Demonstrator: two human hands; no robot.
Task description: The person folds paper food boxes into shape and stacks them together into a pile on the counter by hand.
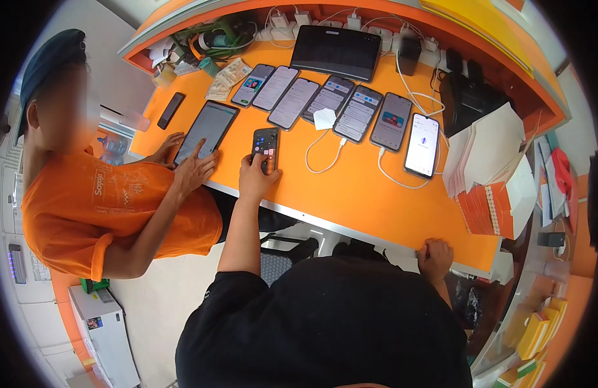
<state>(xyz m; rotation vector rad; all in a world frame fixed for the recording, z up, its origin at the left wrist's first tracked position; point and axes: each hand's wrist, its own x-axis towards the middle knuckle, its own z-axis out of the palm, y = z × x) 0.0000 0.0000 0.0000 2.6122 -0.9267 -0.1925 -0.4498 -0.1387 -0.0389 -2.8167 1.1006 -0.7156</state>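
Note:
My left hand (257, 176) holds a dark phone (266, 146) with a lit screen upright on the orange counter (351, 194), thumb on the screen. My right hand (435, 257) is curled over the counter's near edge and holds nothing. A row of several phones (325, 102) lies face up beyond the held phone, some on white charging cables (325, 152). A white-screened phone (422, 145) lies at the row's right end.
A person in an orange shirt (111, 207) at the left taps a tablet (206, 131) on the counter. A dark tablet (336, 52) leans at the back. White papers and orange booklets (490, 187) are stacked at the right. Banknotes (226, 77) and a lone phone (171, 110) lie at the back left.

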